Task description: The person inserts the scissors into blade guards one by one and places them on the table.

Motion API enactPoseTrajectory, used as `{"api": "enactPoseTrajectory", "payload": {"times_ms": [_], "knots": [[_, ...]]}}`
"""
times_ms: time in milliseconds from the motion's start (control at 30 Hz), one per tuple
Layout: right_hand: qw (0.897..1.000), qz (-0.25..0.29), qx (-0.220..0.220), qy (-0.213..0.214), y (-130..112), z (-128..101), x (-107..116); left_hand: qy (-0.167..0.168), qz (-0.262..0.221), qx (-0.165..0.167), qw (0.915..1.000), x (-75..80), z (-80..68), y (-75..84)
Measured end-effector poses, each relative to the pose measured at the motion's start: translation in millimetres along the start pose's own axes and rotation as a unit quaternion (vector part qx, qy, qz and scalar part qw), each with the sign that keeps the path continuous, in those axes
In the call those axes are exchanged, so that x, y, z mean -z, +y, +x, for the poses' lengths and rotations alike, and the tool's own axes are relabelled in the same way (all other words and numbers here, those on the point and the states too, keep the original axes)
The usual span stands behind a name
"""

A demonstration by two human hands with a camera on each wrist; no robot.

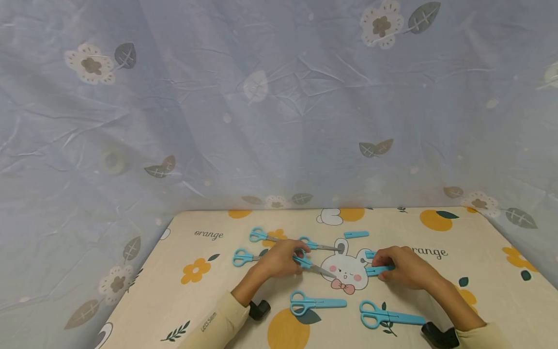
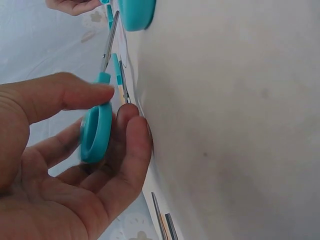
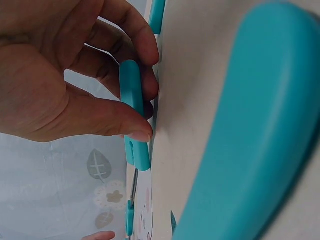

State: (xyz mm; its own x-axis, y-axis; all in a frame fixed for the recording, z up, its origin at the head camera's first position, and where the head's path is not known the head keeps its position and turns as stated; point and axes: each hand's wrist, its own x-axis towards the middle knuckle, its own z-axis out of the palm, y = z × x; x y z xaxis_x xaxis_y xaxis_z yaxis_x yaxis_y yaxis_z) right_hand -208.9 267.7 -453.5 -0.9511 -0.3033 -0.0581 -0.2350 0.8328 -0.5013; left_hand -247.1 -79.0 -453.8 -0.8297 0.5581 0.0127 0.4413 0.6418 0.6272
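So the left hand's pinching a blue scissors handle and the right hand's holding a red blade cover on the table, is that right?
Not quite: the blade cover is blue, not red, as the right wrist view shows. The right hand does pinch it on the table, and the left hand pinches the handle of blue scissors.

The head camera looks forward and down from above the person's chest, taking in the whole worktop [image 1: 479, 271] and the flowered curtain [image 1: 279, 97] beyond at twelve o'clock. The left wrist camera sits very close behind the left hand [image 2: 75, 165], sighting along the worktop edge toward the right hand. The right wrist camera sits just as close behind the right hand [image 3: 75, 85], facing back. All three share the bare-bladed scissors [image 1: 311, 265] and the blue cover [image 1: 379, 270].
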Motion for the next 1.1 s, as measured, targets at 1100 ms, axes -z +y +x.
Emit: {"api": "enactPoseTrajectory", "payload": {"times_ms": [1100], "knots": [[0.999,0.03,0.009,0.011,8,-1,2,-0.053,-0.172,0.013,0.9837,12.6,0.1,-6.0]]}}
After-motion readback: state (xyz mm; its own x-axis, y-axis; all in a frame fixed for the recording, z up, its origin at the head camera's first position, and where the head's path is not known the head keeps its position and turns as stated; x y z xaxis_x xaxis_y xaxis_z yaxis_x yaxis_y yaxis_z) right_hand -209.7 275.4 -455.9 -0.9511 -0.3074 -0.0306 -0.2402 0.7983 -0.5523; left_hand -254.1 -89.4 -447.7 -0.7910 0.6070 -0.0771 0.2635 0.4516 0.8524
